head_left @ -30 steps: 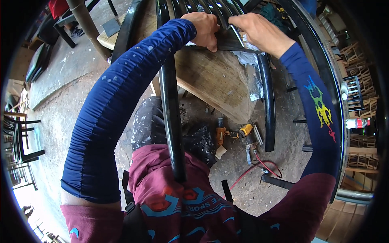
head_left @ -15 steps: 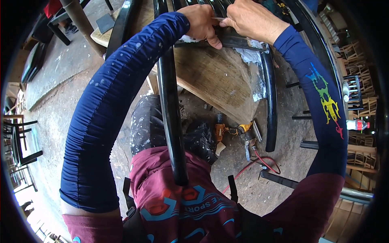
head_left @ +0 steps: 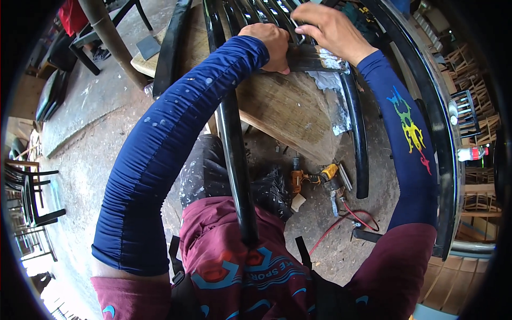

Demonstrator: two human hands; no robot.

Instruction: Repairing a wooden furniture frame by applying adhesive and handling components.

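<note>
A glossy black chair frame (head_left: 237, 154) lies across a worn wooden bench (head_left: 282, 101), its legs pointing toward me and its slats (head_left: 261, 12) at the far side. My left hand (head_left: 271, 45) is wrapped round the chair's crossbar, fingers mostly hidden beneath. Just right of it, my right hand (head_left: 330, 32) pinches a thin bent metal rod (head_left: 300, 36) between thumb and forefinger, above the crossbar. Whether the rod's end touches the chair is hidden. White cloth or paper (head_left: 326, 81) lies under the crossbar's right end, by a leg (head_left: 356, 133).
On the floor below the bench lie a yellow-and-black power drill (head_left: 298, 180), a second yellow tool (head_left: 329, 172) and a red hose (head_left: 368, 214). A dark flat pad (head_left: 148, 48) sits on the bench's left end. Further black chairs (head_left: 33, 192) stand at left. A bottle (head_left: 472, 153) is at right.
My left hand has shifted right and lower and now wraps the crossbar. My right hand has moved slightly right, its fingers lifted, with the rod now showing. The view has shifted a little.
</note>
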